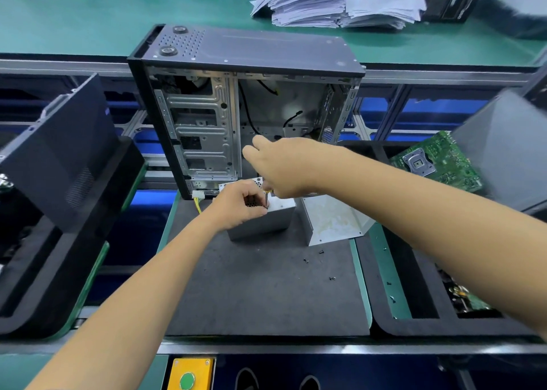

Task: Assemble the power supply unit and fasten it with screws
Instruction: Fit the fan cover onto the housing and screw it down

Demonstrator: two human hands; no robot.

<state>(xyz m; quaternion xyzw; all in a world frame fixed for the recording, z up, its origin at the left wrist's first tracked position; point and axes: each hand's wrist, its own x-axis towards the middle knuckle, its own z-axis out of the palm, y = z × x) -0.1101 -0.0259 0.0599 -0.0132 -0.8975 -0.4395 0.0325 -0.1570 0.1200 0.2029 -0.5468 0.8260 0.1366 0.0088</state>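
The left hand (241, 203) grips the power supply unit (260, 218) on the mat (266, 286) at the open case's (236, 108) six o'clock, the right hand (284, 167) pinches its yellow wires (197, 206), which could snag; loose screws (306, 261) lie toward five o'clock.

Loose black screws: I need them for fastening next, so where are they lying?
In the head view, the loose black screws lie scattered on the dark foam mat, right of centre, just in front of the bent grey metal plate.
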